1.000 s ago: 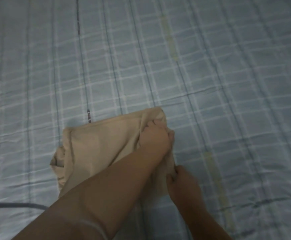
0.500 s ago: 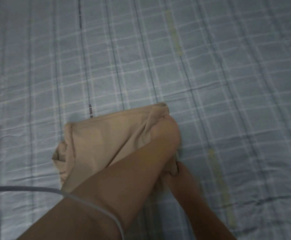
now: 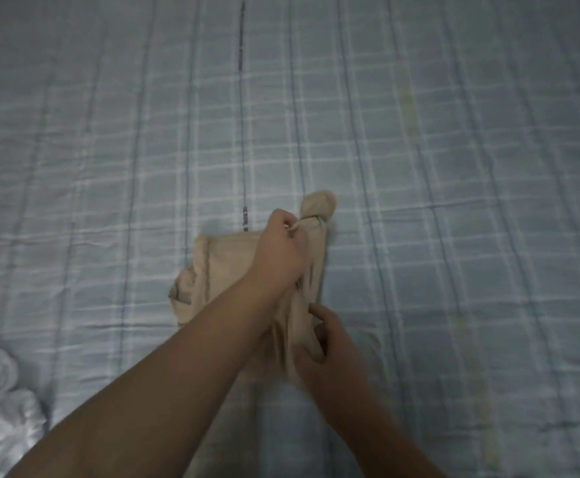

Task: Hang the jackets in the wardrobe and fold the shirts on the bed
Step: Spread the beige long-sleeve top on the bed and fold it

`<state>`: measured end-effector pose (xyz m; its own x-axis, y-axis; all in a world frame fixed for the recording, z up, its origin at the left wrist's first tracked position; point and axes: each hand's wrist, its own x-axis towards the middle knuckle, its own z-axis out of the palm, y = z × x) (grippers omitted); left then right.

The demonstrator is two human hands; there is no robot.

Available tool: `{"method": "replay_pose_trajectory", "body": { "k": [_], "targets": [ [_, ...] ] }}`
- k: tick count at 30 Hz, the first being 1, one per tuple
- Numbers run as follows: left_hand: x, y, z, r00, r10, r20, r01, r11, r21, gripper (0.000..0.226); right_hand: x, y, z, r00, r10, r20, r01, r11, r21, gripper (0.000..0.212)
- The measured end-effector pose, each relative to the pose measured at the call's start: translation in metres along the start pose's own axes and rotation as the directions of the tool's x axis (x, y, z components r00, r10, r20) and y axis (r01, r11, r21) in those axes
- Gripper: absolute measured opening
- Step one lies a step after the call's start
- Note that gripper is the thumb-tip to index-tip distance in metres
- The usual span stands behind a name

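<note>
We see beige shirt (image 3: 227,265) bunched on bed (image 3: 454,201); long axis runs away from us, balled tip far. Left hand (image 3: 280,253) fists round far end; right hand (image 3: 333,343) pinches near end.

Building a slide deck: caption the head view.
Left hand and right hand grip a beige shirt on the checked bed.

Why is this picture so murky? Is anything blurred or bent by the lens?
Head view: dim, flat, bluish light with no glare; the left hand and right hand gripping the beige shirt look slightly smeared; the lines of the checked sheet bow toward the edges, a wide-lens effect; the top corners darken.
</note>
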<state>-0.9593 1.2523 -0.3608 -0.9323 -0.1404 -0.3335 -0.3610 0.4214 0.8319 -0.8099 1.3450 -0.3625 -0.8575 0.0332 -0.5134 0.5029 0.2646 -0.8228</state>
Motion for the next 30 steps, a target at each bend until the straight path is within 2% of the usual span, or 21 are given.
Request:
{"method": "replay_pose_trajectory", "body": {
  "k": [2, 5, 9, 13, 15, 19, 22, 24, 26, 28, 30],
  "targets": [
    [0.002, -0.014, -0.044, 0.998, -0.052, -0.019, 0.049, 0.99, -0.134, 0.021, 0.0, -0.015, 0.033, 0.998, -0.026, 0.052, 0.029, 0.998, -0.056, 0.052],
    [0.006, -0.043, -0.108, 0.998, -0.064, 0.026, 0.069, 0.948, -0.31, 0.042, 0.0, -0.032, 0.088, 0.992, -0.038, 0.119, 0.056, 0.986, -0.154, 0.061],
    [0.014, -0.1, -0.166, 0.992, -0.127, -0.005, 0.117, 0.924, -0.363, 0.051, -0.002, -0.034, 0.16, 0.983, -0.007, 0.183, 0.059, 0.958, -0.28, 0.071],
    [0.023, -0.154, -0.184, 0.985, -0.166, 0.044, 0.171, 0.973, -0.153, 0.062, -0.009, -0.017, 0.212, 0.983, 0.079, 0.167, -0.005, 0.915, -0.403, 0.075],
    [0.03, -0.168, -0.185, 0.981, -0.179, 0.08, 0.186, 0.979, -0.08, 0.059, -0.011, -0.007, 0.225, 0.985, 0.057, 0.162, 0.029, 0.874, -0.485, 0.075],
    [0.034, -0.181, -0.181, 0.992, -0.069, 0.107, 0.056, 0.991, 0.118, 0.057, -0.014, -0.001, 0.226, 0.983, -0.03, 0.183, 0.116, 0.869, -0.481, 0.057],
    [0.019, -0.185, -0.177, 0.997, -0.011, 0.07, -0.003, 0.982, 0.191, 0.055, -0.012, -0.001, 0.204, 0.994, -0.091, 0.058, 0.106, 0.931, -0.349, 0.051],
    [0.001, -0.184, -0.176, 1.0, 0.008, 0.03, -0.015, 0.97, 0.242, 0.053, -0.004, -0.001, 0.181, 0.987, -0.15, -0.05, 0.116, 0.901, -0.418, 0.037],
    [-0.026, -0.183, -0.173, 0.992, 0.121, 0.035, -0.125, 0.924, 0.361, 0.05, 0.006, 0.001, 0.157, 0.951, -0.299, -0.081, 0.21, 0.816, -0.539, 0.034],
    [-0.055, -0.189, -0.164, 0.94, 0.322, 0.11, -0.33, 0.789, 0.519, 0.053, 0.017, 0.005, 0.14, 0.925, -0.379, -0.04, 0.265, 0.716, -0.646, 0.042],
    [-0.079, -0.2, -0.152, 0.882, 0.413, 0.226, -0.461, 0.66, 0.593, 0.054, 0.023, 0.014, 0.133, 0.905, -0.422, 0.049, 0.315, 0.59, -0.743, 0.048]
  ]
}}
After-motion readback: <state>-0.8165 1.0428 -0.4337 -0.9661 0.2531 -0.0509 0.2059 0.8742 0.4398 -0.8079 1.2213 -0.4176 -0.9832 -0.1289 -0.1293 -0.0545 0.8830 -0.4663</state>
